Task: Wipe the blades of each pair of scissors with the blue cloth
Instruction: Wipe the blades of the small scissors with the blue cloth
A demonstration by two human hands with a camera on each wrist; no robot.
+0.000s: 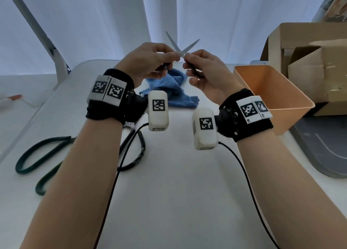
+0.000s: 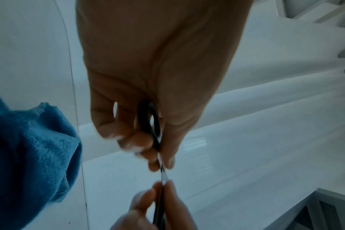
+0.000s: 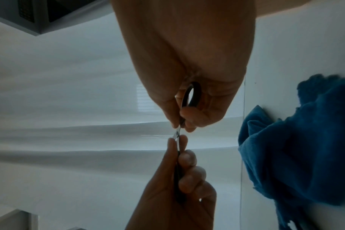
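Observation:
A small pair of scissors (image 1: 191, 45) with black handles is raised above the table, its silver blades spread in an X pointing up and away. My left hand (image 1: 169, 58) pinches the left handle (image 2: 157, 132) and my right hand (image 1: 188, 59) pinches the right handle (image 3: 199, 93), fingertips close to the pivot. The blue cloth (image 1: 172, 91) lies crumpled on the white table (image 1: 178, 183) just below both hands, untouched. It also shows beside the hands in the wrist views, as the blue cloth (image 2: 29, 155) and the blue cloth (image 3: 295, 147).
Large green-handled scissors (image 1: 37, 160) lie at the near left. Another black-handled pair (image 1: 137, 154) lies under my left wrist. An orange bin (image 1: 272, 91) stands at the right with cardboard boxes (image 1: 309, 60) behind it and a grey tray (image 1: 319, 151) nearer.

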